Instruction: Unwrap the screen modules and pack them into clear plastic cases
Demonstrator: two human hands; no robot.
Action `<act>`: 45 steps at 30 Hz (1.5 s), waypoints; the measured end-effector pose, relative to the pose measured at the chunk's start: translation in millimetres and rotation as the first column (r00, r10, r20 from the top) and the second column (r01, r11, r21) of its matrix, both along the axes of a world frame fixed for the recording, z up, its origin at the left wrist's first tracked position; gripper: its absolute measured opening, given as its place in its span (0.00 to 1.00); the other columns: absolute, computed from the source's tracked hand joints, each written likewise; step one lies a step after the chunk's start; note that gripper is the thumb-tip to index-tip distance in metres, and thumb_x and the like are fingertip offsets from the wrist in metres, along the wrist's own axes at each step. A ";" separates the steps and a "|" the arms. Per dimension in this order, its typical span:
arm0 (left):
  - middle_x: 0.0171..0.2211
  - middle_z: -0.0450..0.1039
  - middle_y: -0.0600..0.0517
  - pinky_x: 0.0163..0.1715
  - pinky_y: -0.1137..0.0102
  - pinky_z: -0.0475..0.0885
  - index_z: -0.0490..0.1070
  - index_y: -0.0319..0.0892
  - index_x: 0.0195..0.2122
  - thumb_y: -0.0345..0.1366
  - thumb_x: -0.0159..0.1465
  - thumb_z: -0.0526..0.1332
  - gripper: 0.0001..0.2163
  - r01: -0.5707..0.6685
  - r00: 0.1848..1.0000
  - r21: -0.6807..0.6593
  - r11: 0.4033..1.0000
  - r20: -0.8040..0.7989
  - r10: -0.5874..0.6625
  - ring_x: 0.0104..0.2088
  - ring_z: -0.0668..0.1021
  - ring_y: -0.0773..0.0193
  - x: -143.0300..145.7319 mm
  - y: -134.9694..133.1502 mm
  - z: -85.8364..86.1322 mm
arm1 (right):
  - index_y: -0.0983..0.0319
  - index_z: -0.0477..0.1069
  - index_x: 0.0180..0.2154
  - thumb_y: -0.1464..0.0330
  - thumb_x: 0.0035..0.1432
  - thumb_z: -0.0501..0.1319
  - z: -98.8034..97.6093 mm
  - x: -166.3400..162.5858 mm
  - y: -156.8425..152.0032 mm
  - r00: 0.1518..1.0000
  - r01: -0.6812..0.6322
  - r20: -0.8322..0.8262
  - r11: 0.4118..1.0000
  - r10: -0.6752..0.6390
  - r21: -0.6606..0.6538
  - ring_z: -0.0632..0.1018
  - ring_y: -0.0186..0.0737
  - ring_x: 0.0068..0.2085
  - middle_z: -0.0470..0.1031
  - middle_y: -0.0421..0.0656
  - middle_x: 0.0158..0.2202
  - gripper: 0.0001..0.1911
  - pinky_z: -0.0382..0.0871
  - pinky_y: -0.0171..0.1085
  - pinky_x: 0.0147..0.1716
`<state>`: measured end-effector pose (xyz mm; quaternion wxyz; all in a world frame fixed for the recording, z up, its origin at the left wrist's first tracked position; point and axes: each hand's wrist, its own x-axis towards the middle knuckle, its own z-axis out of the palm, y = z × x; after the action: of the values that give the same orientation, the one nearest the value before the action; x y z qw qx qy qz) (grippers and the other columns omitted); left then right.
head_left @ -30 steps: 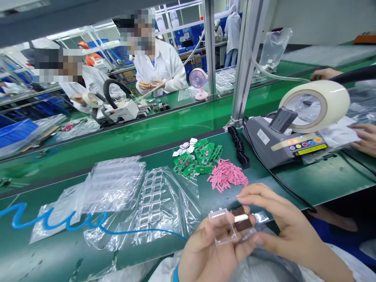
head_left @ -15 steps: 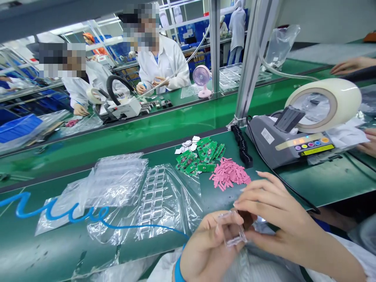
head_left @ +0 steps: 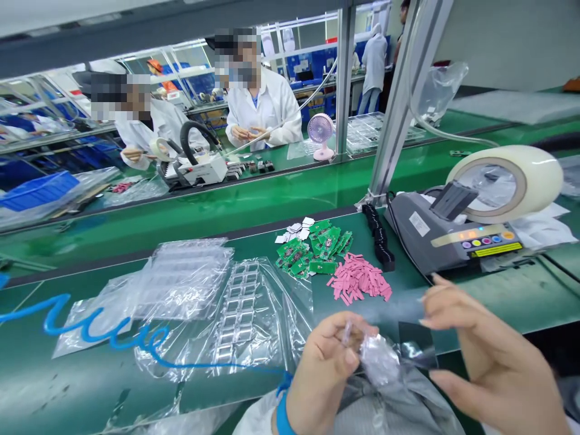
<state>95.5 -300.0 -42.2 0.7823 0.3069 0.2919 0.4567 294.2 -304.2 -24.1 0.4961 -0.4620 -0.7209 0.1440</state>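
My left hand [head_left: 324, 362], with a blue wrist strap [head_left: 283, 414], is closed round a small clear plastic case [head_left: 380, 359]. The case glints, and my fingers hide part of it. To its right, my right hand [head_left: 480, 350] has its thumb and fingertips at opposite edges of a thin, dark see-through sheet [head_left: 417, 344]. The sheet's left side is close beside the case; whether they touch I cannot tell. Beyond the hands lie a pile of pink strips [head_left: 359, 278], several green circuit boards [head_left: 312, 251] and white squares [head_left: 295, 230].
Left of the piles is a clear tray [head_left: 238, 302] on plastic film, beside stacked bagged trays [head_left: 183, 278]. A coiled blue cord [head_left: 115, 338] crosses the bench to my strap. A tape dispenser [head_left: 453, 235] stands right, near black parts [head_left: 378, 235]. Co-workers [head_left: 265, 109] sit opposite.
My right hand has moved right, away from my left, with the dark sheet now showing between them. The clear case has turned in my left hand. The view has shifted slightly.
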 end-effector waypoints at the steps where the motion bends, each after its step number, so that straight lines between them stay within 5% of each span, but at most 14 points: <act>1: 0.38 0.77 0.49 0.50 0.63 0.63 0.74 0.45 0.39 0.41 0.50 0.68 0.15 -0.050 0.997 0.077 0.996 -0.062 0.055 0.44 0.74 0.58 1.3 -1.0 -2.8 | 0.55 0.66 0.37 0.55 0.54 0.61 -0.5 -9.7 -2.6 0.992 -0.024 -0.126 0.999 0.020 -0.030 0.74 0.43 0.36 0.69 0.41 0.31 0.13 0.62 0.52 0.50; 5: 0.39 0.79 0.51 0.60 0.54 0.49 0.74 0.48 0.38 0.34 0.50 0.68 0.13 -0.241 0.916 0.371 0.897 -0.218 0.337 0.53 0.71 0.53 6.7 -8.6 -9.5 | 0.55 0.65 0.37 0.57 0.56 0.59 -7.4 -45.7 -7.5 0.914 -0.118 -0.399 0.988 0.070 -0.096 0.72 0.40 0.33 0.66 0.41 0.30 0.11 0.71 0.39 0.31; 10: 0.38 0.80 0.54 0.61 0.50 0.47 0.74 0.51 0.35 0.32 0.50 0.68 0.11 -0.479 0.784 0.455 0.750 -0.162 0.599 0.50 0.74 0.53 19.0 -17.3 -10.5 | 0.56 0.64 0.35 0.66 0.51 0.63 -13.6 -62.2 -7.9 0.919 -0.111 -0.391 0.987 0.056 -0.118 0.71 0.38 0.31 0.64 0.40 0.30 0.09 0.69 0.36 0.27; 20: 0.42 0.78 0.57 0.59 0.50 0.55 0.73 0.56 0.39 0.21 0.50 0.65 0.21 -0.444 0.770 0.589 0.676 -0.135 0.624 0.50 0.75 0.56 18.0 -15.1 -20.4 | 0.56 0.64 0.34 0.72 0.48 0.61 -21.4 -71.8 -8.2 0.925 -0.030 -0.380 0.993 -0.014 -0.111 0.71 0.38 0.33 0.65 0.39 0.31 0.10 0.69 0.36 0.31; 23: 0.43 0.78 0.57 0.58 0.53 0.57 0.74 0.55 0.36 0.22 0.51 0.65 0.18 -0.522 0.725 0.511 0.683 -0.155 0.671 0.50 0.75 0.58 17.8 -14.5 -24.1 | 0.56 0.63 0.34 0.71 0.49 0.62 -20.6 -75.4 -6.1 0.942 -0.013 -0.334 0.989 -0.036 -0.145 0.73 0.37 0.33 0.67 0.39 0.32 0.10 0.70 0.35 0.30; 25: 0.42 0.78 0.56 0.56 0.56 0.60 0.74 0.52 0.34 0.25 0.50 0.67 0.14 -0.528 0.760 0.389 0.755 -0.180 0.624 0.50 0.74 0.58 16.9 -12.4 -24.9 | 0.57 0.64 0.34 0.67 0.48 0.63 -21.4 -73.0 -4.9 0.963 -0.015 -0.267 0.974 -0.046 -0.224 0.74 0.39 0.35 0.69 0.40 0.34 0.10 0.71 0.36 0.32; 28: 0.44 0.76 0.52 0.53 0.58 0.63 0.73 0.48 0.35 0.33 0.51 0.68 0.10 -0.404 0.894 0.143 0.903 -0.148 0.423 0.50 0.73 0.57 11.2 -5.7 -22.6 | 0.58 0.65 0.40 0.61 0.50 0.63 -28.7 -55.6 -1.6 0.987 -0.025 -0.157 0.943 -0.029 -0.332 0.75 0.41 0.37 0.71 0.42 0.36 0.16 0.71 0.38 0.36; 30: 0.44 0.74 0.51 0.53 0.58 0.63 0.73 0.46 0.38 0.37 0.54 0.66 0.11 -0.308 0.950 -0.005 0.951 -0.054 0.307 0.49 0.72 0.56 4.4 0.1 -21.0 | 0.59 0.65 0.43 0.62 0.54 0.59 -39.3 -34.2 4.1 0.999 0.037 -0.013 0.939 -0.044 -0.342 0.75 0.41 0.37 0.73 0.43 0.36 0.15 0.71 0.38 0.36; 33: 0.41 0.74 0.52 0.51 0.58 0.65 0.73 0.47 0.40 0.39 0.55 0.65 0.12 -0.176 0.971 -0.159 0.972 0.133 0.197 0.46 0.73 0.58 -5.7 6.4 -21.7 | 0.59 0.69 0.36 0.67 0.58 0.55 -62.9 3.2 20.0 0.972 0.117 0.233 0.939 -0.041 -0.322 0.76 0.40 0.36 0.74 0.42 0.33 0.05 0.71 0.38 0.36; 36: 0.37 0.75 0.51 0.46 0.61 0.68 0.74 0.45 0.42 0.40 0.56 0.64 0.13 -0.020 0.955 -0.240 0.971 0.284 0.090 0.40 0.75 0.61 -9.1 5.7 -23.4 | 0.59 0.71 0.34 0.71 0.58 0.55 -86.7 29.3 38.7 0.948 0.109 0.318 0.937 0.002 -0.332 0.76 0.40 0.36 0.74 0.42 0.34 0.07 0.70 0.39 0.37; 45: 0.27 0.74 0.49 0.41 0.62 0.68 0.75 0.34 0.43 0.42 0.58 0.62 0.18 0.166 0.911 -0.139 0.976 0.400 -0.098 0.32 0.74 0.64 5.0 -8.5 -13.2 | 0.58 0.72 0.34 0.68 0.62 0.54 -97.2 37.8 62.6 0.876 0.033 0.464 0.943 0.132 -0.331 0.74 0.38 0.36 0.72 0.40 0.34 0.09 0.65 0.36 0.34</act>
<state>100.5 -308.5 -55.4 0.8773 0.1610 0.1462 0.4279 332.0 -241.6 -121.3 0.2139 -0.5404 -0.7987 0.1557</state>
